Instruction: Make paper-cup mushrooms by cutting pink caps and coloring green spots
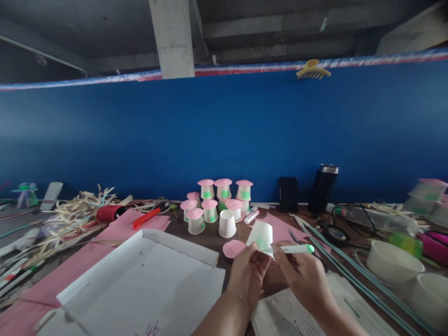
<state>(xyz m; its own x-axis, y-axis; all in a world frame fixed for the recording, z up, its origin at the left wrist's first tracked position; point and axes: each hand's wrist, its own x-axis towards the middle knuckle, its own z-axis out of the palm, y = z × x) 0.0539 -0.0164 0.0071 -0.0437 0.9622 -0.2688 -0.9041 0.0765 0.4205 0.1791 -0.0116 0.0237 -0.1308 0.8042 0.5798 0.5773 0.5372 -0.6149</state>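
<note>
My left hand (249, 268) grips a white paper cup (263, 233), tilted, with a pale green patch on its side. In my right hand (303, 268) is a green marker (297, 249), its green end pointing right and its other end close to the cup. A pink paper disc (233, 249) lies on the table just left of the cup. Beyond it stands a plain white paper cup (227, 225), upside down. Several upturned cups with pink paper tops (210, 210) are grouped and partly stacked behind, most with green patches. The marker's tip is hidden by my fingers and the cup.
A white box lid (147, 284) covers the left front, over pink paper (84, 261). Red-handled pliers (149, 217) and paper strips (80, 210) lie behind. To the right are a black bottle (324, 189), a phone (288, 195), blue-grey cords (350, 266) and white bowls (395, 261).
</note>
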